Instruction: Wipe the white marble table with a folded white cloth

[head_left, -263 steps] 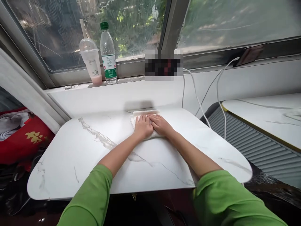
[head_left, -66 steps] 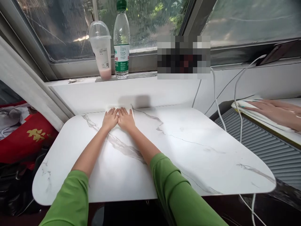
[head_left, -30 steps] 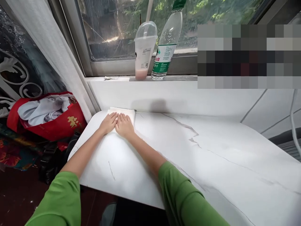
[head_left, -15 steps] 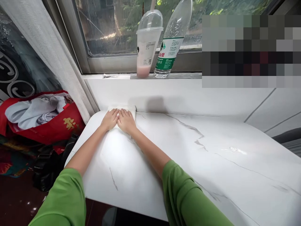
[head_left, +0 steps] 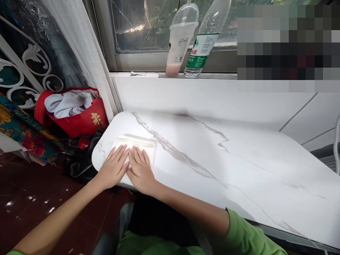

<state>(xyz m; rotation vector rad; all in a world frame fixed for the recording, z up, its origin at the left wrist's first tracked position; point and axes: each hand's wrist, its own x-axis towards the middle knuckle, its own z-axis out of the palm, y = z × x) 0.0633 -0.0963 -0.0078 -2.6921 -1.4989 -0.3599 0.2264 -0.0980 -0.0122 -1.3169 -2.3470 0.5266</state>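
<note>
Here, the white cloth (head_left: pixel 149 151) lies flat at the left end of the bench (head_left: pixel 247 180), and the left hand (head_left: pixel 112 168) and the right hand (head_left: pixel 140 172) rest on it side by side, fingers straight and slightly apart.

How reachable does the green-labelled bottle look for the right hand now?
Probably yes, with a forward lean: the right hand lies on the white cloth and nothing visible blocks the bottle.

The only camera here rides on the person's head, facing forward and down from close above the left hand (head_left: pixel 113 168) and right hand (head_left: pixel 141 171), its view reaching past them to the window (head_left: pixel 151 26).
</note>
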